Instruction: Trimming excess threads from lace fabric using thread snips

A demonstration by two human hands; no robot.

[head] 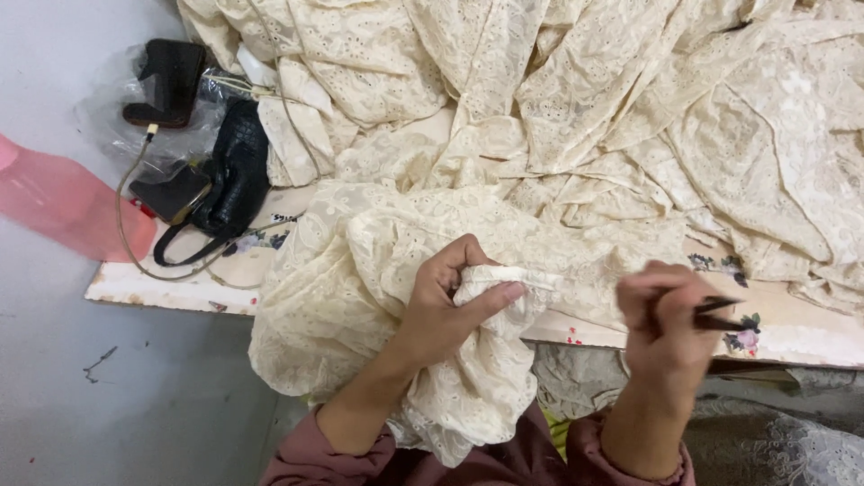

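- Cream eyelet lace fabric (576, 117) covers most of the surface (162, 286), heaped in folds from the far edge to the near one, with one part spilling over the near edge into our lap.
- Our left hand (445, 310) is closed on a bunched fold of that fabric, thumb laid across the top, so a small stretch is pulled up and held steady near the other hand.
- Our right hand (666, 319) is wrapped around a small dark tool (720, 313) whose tip points right; it is blurred, so we think it may be a pair of snips, but cannot be sure.
- The two hands sit apart, the left on cloth, the right just beside the cloth's edge and not touching it.
- We count one black handbag (236, 171) at the far left of the surface, lying flat out of the way of the cloth.
- Two dark shoes (171, 81) lie by it on one clear plastic bag (108, 117).
- One thin cable (126, 216) loops from the shoes down toward the near edge.
- One pink object (63, 202) juts in from the left, over the grey floor (135, 396).
- Two dusky pink sleeves (306, 454) show at the near edge.
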